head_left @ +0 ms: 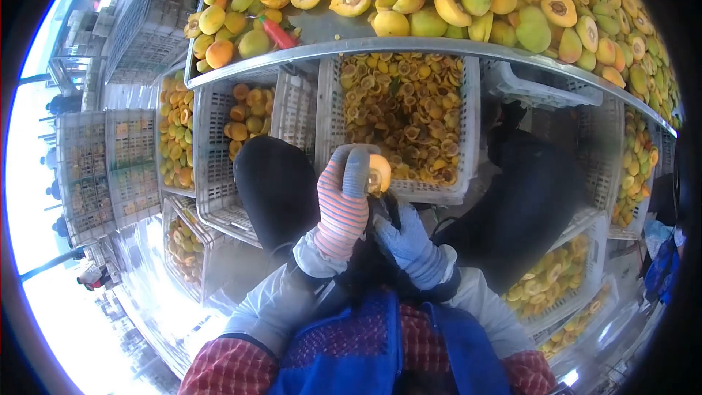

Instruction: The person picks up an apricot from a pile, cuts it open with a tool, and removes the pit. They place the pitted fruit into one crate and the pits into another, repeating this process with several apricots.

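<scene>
fruit table (329, 25) above, left hand (342, 205) grip closed on halved fruit (379, 174), right hand (406, 238) grip unclear

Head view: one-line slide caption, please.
Striped-gloved left hand grips a halved fruit above a white crate while blue-gloved right hand works beneath.

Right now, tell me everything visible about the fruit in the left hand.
The fruit is a yellow-orange piece, partly hidden. The left hand, in a pink-striped glove with grey fingertips, grips it upright above the white slatted crate of pitted halves. The right hand, in a blue glove, sits just below it.
</scene>
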### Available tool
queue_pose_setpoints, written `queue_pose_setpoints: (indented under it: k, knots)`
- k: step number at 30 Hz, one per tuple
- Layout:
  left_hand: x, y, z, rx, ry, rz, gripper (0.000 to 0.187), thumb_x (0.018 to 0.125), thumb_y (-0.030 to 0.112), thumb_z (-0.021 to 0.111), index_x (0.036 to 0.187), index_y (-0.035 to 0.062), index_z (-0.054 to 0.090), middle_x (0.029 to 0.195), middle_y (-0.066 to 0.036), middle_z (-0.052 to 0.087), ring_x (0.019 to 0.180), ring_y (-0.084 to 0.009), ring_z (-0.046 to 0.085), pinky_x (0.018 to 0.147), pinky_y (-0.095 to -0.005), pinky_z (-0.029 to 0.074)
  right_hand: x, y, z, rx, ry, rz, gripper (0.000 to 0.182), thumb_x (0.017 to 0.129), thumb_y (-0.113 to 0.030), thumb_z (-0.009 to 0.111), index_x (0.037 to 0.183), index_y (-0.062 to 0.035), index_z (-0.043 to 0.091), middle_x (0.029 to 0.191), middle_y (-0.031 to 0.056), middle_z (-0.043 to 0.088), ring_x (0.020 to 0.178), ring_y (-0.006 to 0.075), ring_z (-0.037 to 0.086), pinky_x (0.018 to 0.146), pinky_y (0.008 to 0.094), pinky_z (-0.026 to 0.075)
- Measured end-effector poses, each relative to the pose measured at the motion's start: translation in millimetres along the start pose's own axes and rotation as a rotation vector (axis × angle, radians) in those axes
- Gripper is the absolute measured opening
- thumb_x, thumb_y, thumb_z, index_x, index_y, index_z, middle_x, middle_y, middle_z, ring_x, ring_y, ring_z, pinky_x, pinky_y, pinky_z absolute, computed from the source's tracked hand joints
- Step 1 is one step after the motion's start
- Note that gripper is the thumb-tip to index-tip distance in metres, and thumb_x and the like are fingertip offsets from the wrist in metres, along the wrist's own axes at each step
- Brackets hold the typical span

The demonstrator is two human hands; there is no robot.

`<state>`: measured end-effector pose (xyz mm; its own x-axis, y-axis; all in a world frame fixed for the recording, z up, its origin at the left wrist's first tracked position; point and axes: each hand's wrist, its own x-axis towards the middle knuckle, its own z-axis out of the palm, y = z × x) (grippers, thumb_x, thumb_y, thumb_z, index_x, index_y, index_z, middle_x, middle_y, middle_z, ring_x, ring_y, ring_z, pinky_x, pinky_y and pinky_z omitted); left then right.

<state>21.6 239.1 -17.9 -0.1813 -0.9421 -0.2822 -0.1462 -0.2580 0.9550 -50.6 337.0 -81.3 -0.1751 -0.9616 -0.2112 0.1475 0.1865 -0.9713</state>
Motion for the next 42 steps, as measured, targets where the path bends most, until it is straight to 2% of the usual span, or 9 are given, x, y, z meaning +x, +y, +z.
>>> queue_pose_setpoints:
  k: [5, 8, 14, 17, 20, 23, 29, 38, 42]
  knots:
    - [13.4, 5.2, -11.2, 0.187, -0.2, -0.079, 0.028, 0.093, 0.026, 0.052, 0.096, -0.0002, 0.061, 0.08, -0.005, 0.061, 0.074, -0.0106, 0.053, 0.069, -0.0239, 0.044, 3.4, -1.5, -4.4, -0.021, -0.031, -0.031, 0.036, 0.083, -0.023, 0.061, 0.107, 0.0023, 0.054, 0.088, 0.0194, 0.061, 0.08, 0.0324, 0.059, 0.067, 0.0401, 0.045]
    - [16.7, 6.2, -15.8, 0.079, -0.249, -0.215, 0.027, 0.093, 0.024, 0.053, 0.096, -0.0012, 0.061, 0.08, -0.005, 0.061, 0.074, -0.0101, 0.054, 0.068, -0.0242, 0.044, 7.1, -9.6, -9.5, 0.019, -0.134, -0.008, 0.033, 0.085, -0.022, 0.06, 0.108, 0.0011, 0.054, 0.084, 0.0139, 0.061, 0.073, 0.0241, 0.059, 0.063, 0.035, 0.046]
    - [3.9, -4.9, -7.5, -0.012, -0.068, -0.048, 0.033, 0.093, 0.031, 0.053, 0.095, 0.0005, 0.063, 0.081, -0.003, 0.063, 0.075, -0.0088, 0.056, 0.069, -0.0235, 0.045, -3.0, -9.4, 1.7, 0.611, -0.098, 0.349, 0.034, 0.087, -0.023, 0.061, 0.111, -0.0004, 0.052, 0.082, 0.0049, 0.059, 0.067, 0.0073, 0.054, 0.054, 0.0247, 0.043]
    - [0.2, -4.5, -8.2, 0.015, -0.047, -0.04, 0.03, 0.094, 0.029, 0.052, 0.098, 0.0009, 0.062, 0.084, -0.004, 0.062, 0.077, -0.0098, 0.055, 0.071, -0.0237, 0.045, -2.7, -1.5, 1.8, 0.655, -0.113, 0.288, 0.039, 0.086, -0.023, 0.062, 0.114, 0.0012, 0.05, 0.082, 0.0094, 0.061, 0.066, 0.0181, 0.058, 0.057, 0.0302, 0.046]
    - [-3.8, -7.4, -1.4, -0.078, 0.047, 0.005, 0.03, 0.094, 0.029, 0.05, 0.1, 0.0014, 0.061, 0.089, -0.005, 0.062, 0.08, -0.0111, 0.054, 0.073, -0.0249, 0.045, -0.9, -2.2, 0.7, -0.188, 0.012, -0.101, 0.043, 0.085, -0.023, 0.062, 0.116, 0.0029, 0.049, 0.088, 0.0177, 0.062, 0.075, 0.0336, 0.061, 0.064, 0.039, 0.048]
    - [-6.9, -9.5, 3.3, -0.134, 0.15, 0.059, 0.032, 0.095, 0.031, 0.049, 0.101, 0.0015, 0.061, 0.092, -0.006, 0.062, 0.083, -0.0121, 0.054, 0.075, -0.026, 0.045, 3.2, -21.3, 5.4, -0.259, 0.123, -0.187, 0.045, 0.085, -0.023, 0.06, 0.119, 0.0043, 0.047, 0.097, 0.0252, 0.06, 0.087, 0.0443, 0.057, 0.073, 0.0462, 0.046]
    - [-3.9, -14.3, 3.2, 0.036, 0.124, 0.22, 0.03, 0.094, 0.028, 0.052, 0.104, 0.0015, 0.061, 0.088, -0.004, 0.062, 0.082, -0.011, 0.054, 0.076, -0.0256, 0.045, 6.2, -14.8, 7.6, -0.144, 0.043, -0.004, 0.044, 0.087, -0.022, 0.058, 0.12, 0.0045, 0.046, 0.098, 0.0256, 0.06, 0.09, 0.0432, 0.057, 0.074, 0.0459, 0.046]
    - [-3.5, -16.3, 3.8, -0.04, 0.045, 0.032, 0.031, 0.095, 0.031, 0.051, 0.097, 0.0021, 0.061, 0.084, -0.004, 0.061, 0.078, -0.0108, 0.054, 0.072, -0.0256, 0.044, -1.6, -4.1, 0.2, 0.424, -0.077, 0.308, 0.035, 0.088, -0.02, 0.058, 0.113, 0.0038, 0.051, 0.08, 0.0129, 0.061, 0.071, 0.0204, 0.059, 0.065, 0.0329, 0.047]
    - [-0.7, -13.9, 0.0, -0.016, -0.003, -0.011, 0.03, 0.094, 0.03, 0.051, 0.096, 0.0015, 0.061, 0.082, -0.005, 0.061, 0.077, -0.0101, 0.053, 0.07, -0.0246, 0.044, -0.2, 3.0, -4.1, 0.277, -0.109, 0.254, 0.03, 0.088, -0.019, 0.058, 0.107, 0.003, 0.052, 0.073, 0.0058, 0.057, 0.062, 0.0135, 0.054, 0.056, 0.0288, 0.045]
